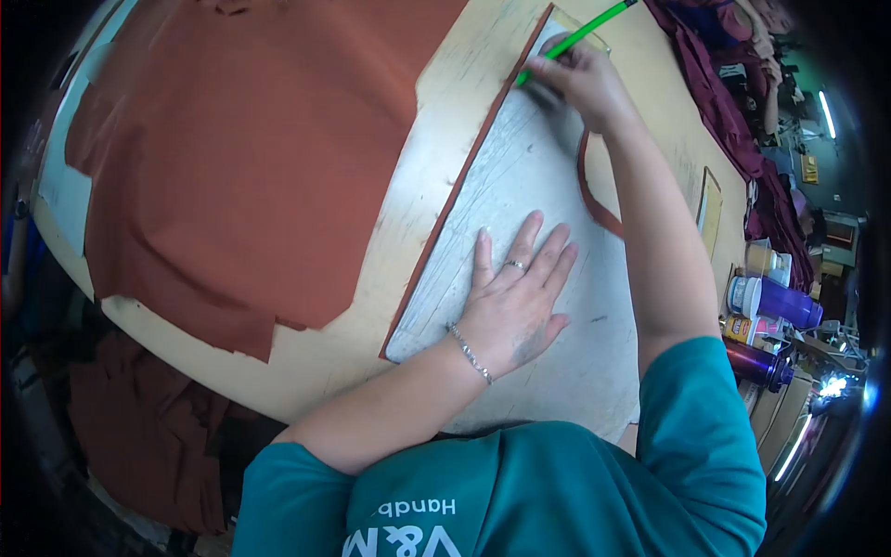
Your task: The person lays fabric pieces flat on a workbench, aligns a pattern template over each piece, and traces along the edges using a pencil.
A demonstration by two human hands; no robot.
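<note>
A pale grey-white pattern template (492, 200) lies flat on rust-brown fabric (444, 213), which shows as a narrow strip along its left edge and at the curved cutout on the right. My left hand (520, 302) is spread flat on the template, fingers apart, with a ring and a bracelet on it. At the template's far end, my right hand (585, 79) is closed around a bright green pencil (585, 33). The pencil's lower end is by the template's left edge; its exact contact is too small to tell.
A large rust-brown fabric piece (260, 158) covers the left of the wooden table (399, 213). Maroon cloth (715, 111) runs along the right edge. Purple bottles (789, 302) and tubs stand at the right. Dark brown cloth (144, 436) lies below the table's left edge. Another person (733, 28) is at the upper right.
</note>
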